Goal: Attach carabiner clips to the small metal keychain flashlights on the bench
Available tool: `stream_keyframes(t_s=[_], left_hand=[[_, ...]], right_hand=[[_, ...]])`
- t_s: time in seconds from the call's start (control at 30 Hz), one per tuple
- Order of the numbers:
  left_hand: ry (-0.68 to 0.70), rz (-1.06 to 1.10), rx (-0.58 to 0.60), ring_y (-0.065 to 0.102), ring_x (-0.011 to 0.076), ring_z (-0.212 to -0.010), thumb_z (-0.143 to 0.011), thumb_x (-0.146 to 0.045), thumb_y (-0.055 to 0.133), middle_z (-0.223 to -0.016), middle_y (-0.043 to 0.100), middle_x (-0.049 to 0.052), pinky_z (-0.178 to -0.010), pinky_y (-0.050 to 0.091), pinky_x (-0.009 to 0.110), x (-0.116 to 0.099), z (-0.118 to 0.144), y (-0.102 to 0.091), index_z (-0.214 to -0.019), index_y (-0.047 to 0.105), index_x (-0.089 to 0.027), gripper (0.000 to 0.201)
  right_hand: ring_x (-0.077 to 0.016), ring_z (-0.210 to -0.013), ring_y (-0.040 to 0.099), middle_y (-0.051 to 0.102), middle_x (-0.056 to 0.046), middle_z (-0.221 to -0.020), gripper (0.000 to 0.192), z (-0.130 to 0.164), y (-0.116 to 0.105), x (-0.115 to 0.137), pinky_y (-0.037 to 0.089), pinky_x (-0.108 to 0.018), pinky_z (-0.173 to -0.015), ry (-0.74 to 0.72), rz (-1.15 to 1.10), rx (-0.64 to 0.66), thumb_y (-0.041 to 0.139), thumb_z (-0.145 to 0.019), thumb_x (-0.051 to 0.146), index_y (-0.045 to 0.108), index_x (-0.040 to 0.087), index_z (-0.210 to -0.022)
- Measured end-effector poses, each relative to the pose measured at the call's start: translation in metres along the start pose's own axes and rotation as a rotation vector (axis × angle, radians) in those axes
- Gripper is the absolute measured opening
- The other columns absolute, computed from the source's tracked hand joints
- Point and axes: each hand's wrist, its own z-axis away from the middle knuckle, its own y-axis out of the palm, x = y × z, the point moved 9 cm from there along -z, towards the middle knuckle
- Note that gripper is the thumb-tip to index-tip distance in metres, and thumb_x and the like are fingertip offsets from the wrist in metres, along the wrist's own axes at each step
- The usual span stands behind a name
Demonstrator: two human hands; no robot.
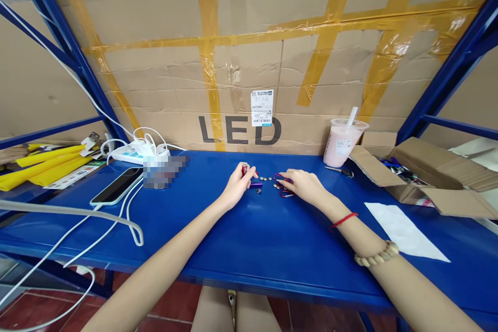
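My left hand [236,185] is closed around a small red cylinder [245,168], held upright at the fingertips above the blue table [249,238]. My right hand [303,185] rests on the table with its fingers on a purple carabiner clip [280,178]; a red clip [287,194] peeks out beneath the palm. Between the hands lies a short row of small silver button cells [267,179]. A purple tube [256,185] and a tiny metal part [259,191] lie just right of my left hand.
A pink drink cup with a straw [342,142] stands at the back right, beside an open cardboard box of parts [420,176]. White paper [404,231] lies at right. A phone [116,185], a power strip [136,153] and cables sit at left, plus yellow packets [46,163].
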Motion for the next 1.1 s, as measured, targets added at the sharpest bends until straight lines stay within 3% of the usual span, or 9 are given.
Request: stream_keyframes(t_s=[0.13,0.3,0.63,0.9,1.1], left_hand=[[-0.027,0.027,0.002,0.031,0.0042,-0.047,-0.085,-0.046,0.04,-0.075,0.051,-0.001,-0.041,0.023,0.017,-0.001,0.002,0.002,-0.077,0.04,-0.016,0.032],[-0.028,0.022,0.006,0.03,0.0043,-0.046,-0.088,-0.045,0.035,-0.076,0.05,0.0,-0.04,0.021,0.016,0.002,0.001,0.004,-0.078,0.037,-0.016,0.03],[0.087,-0.098,0.096,0.037,0.0066,-0.052,-0.084,-0.041,0.046,-0.068,0.051,-0.001,-0.049,0.031,0.018,-0.002,0.002,0.014,-0.079,0.048,-0.014,0.028],[0.101,-0.081,0.17,0.042,0.0063,-0.049,-0.084,-0.044,0.046,-0.071,0.054,0.001,-0.05,0.035,0.02,0.0,0.002,0.021,-0.085,0.053,-0.013,0.032],[0.077,-0.038,0.183,0.041,0.005,-0.044,-0.086,-0.047,0.04,-0.068,0.054,0.001,-0.043,0.029,0.018,0.0,0.003,0.024,-0.088,0.051,-0.012,0.037]], right_hand=[[-0.0175,-0.084,0.06,0.063,-0.002,-0.091,0.025,0.0,-0.003,-0.004,0.035,-0.021,-0.054,0.027,0.029,-0.007,0.044,-0.089,0.034,0.063,0.027,-0.104],[-0.0159,-0.086,0.06,0.063,0.0,-0.093,0.024,0.001,-0.01,-0.005,0.037,-0.021,-0.057,0.035,0.027,-0.022,0.043,-0.089,0.033,0.065,0.027,-0.097],[-0.0143,-0.086,0.059,0.063,0.001,-0.096,0.026,0.0,-0.016,-0.002,0.04,-0.02,-0.061,0.049,-0.027,-0.075,0.04,-0.09,0.035,0.065,0.028,-0.095],[-0.0228,-0.094,0.059,0.064,-0.003,-0.101,0.029,0.001,-0.019,-0.035,0.044,-0.029,-0.067,0.24,-0.043,-0.149,0.038,-0.089,0.032,0.065,0.023,-0.096],[-0.0195,-0.092,0.06,0.066,-0.001,-0.099,0.03,-0.002,-0.011,-0.041,0.046,-0.027,-0.069,0.243,-0.119,-0.131,0.038,-0.089,0.031,0.063,0.024,-0.103]])
